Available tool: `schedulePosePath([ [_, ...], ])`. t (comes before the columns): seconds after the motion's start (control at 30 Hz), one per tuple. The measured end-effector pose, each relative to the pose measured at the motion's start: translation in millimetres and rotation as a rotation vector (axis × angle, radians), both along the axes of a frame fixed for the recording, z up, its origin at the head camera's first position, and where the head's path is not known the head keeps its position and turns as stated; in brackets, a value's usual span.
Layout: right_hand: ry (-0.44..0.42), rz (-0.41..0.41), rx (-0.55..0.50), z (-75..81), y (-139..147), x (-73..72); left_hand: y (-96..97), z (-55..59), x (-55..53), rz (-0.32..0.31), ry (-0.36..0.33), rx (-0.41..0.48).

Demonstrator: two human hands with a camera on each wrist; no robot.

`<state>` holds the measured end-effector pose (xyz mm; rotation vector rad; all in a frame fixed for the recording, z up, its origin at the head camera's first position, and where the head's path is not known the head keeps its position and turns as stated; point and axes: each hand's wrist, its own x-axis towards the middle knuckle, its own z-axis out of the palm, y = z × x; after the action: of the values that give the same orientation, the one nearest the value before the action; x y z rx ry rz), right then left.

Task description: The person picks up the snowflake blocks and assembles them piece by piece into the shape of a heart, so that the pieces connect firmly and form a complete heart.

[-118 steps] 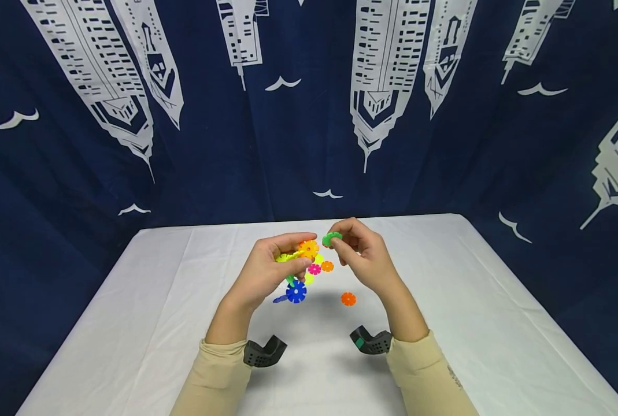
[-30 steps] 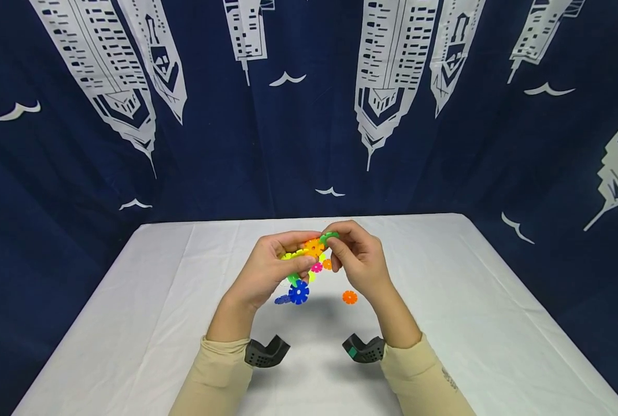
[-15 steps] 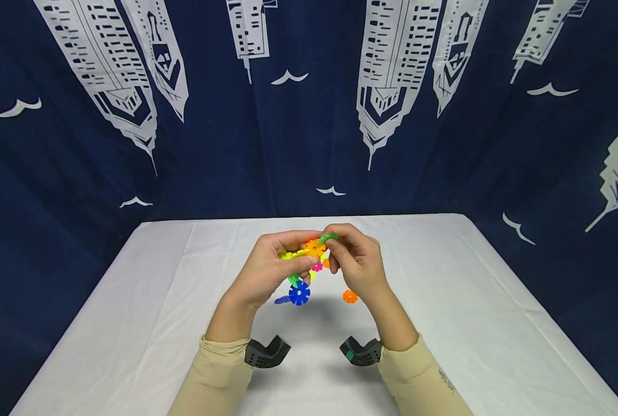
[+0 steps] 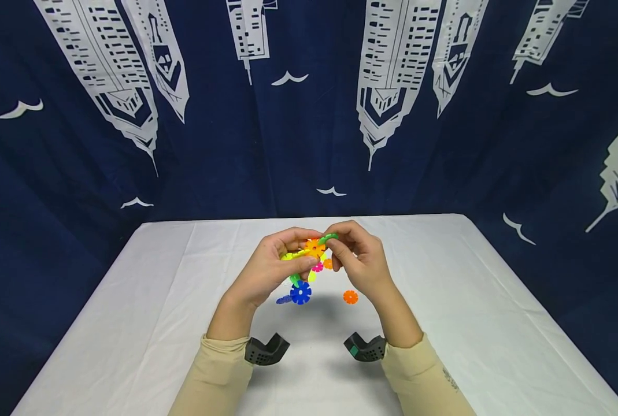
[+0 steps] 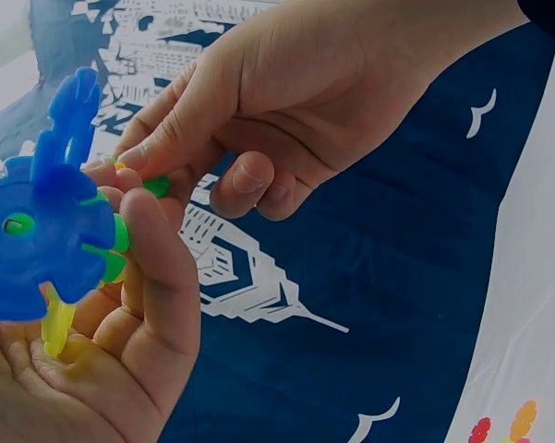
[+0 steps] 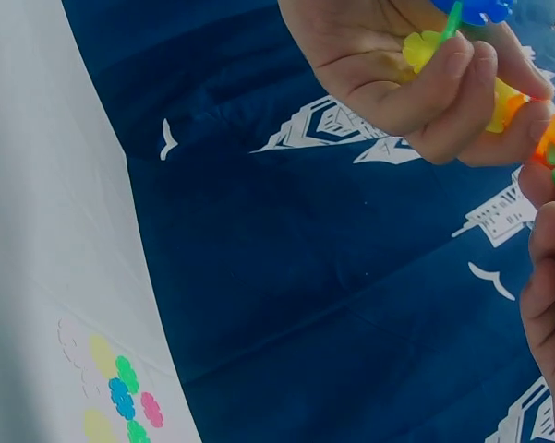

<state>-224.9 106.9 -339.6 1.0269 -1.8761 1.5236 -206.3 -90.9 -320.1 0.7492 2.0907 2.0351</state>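
My left hand (image 4: 259,268) grips a linked chain of notched, flower-shaped plastic discs. In the head view the chain shows a yellow disc (image 4: 294,254), an orange disc (image 4: 315,248), a green disc (image 4: 294,279) and a blue disc (image 4: 300,293), with another blue disc (image 4: 284,299) tilted beside it. Between thumb and fingers, my right hand (image 4: 363,260) pinches a separate green disc (image 4: 329,237) against the orange disc's edge. Fingers hide whether their slots interlock. The left wrist view shows two blue discs (image 5: 46,231) joined at an angle, below the right hand (image 5: 295,101).
A loose orange-red disc (image 4: 350,297) lies on the white-covered table (image 4: 444,323) near the right wrist. Behind the hands lie pink (image 4: 317,267) and orange (image 4: 329,263) discs. More discs, including a pink one (image 6: 151,410), appear in the right wrist view. A dark blue printed curtain (image 4: 267,144) hangs behind.
Since the earliest frame my right hand has moved left, bringing its green disc from apart to against the orange disc and tilting it. Over the last half second both hands have barely moved.
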Motion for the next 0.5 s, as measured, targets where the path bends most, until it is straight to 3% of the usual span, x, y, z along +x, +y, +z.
schedulePosePath([
  [0.33, -0.019, -0.017, 0.022, -0.8, 4.1, -2.9, -0.5, -1.1, -0.9, -0.001, 0.025, -0.021],
  [0.5, -0.026, -0.005, 0.043, -1.8, 3.2, -3.2, -1.2, -1.8, -1.4, 0.028, 0.032, -0.060],
])
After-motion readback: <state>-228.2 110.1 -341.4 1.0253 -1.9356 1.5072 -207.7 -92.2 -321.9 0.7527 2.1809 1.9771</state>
